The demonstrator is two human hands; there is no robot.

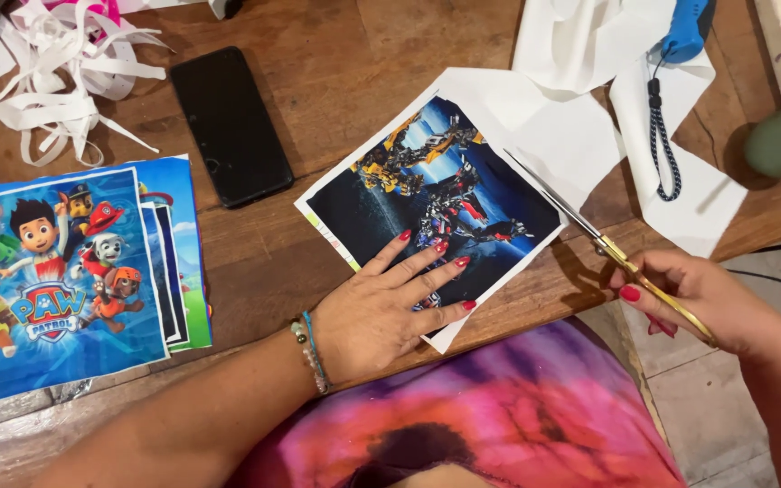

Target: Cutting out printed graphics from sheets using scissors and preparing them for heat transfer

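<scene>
Left hand (381, 307) lay flat, fingers spread, pinning the print (427, 199) at the table (336, 54) edge. Right hand (689, 294) was clamped on the scissors (589, 230), blades slightly apart at the print's right margin. Best cut, I'd judge: firm pin, blades tracking the picture's edge, long strokes.

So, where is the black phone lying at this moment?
In the head view the black phone lies flat on the wooden table, upper left of centre, between the white paper strips and the robot picture under the left hand.
</scene>
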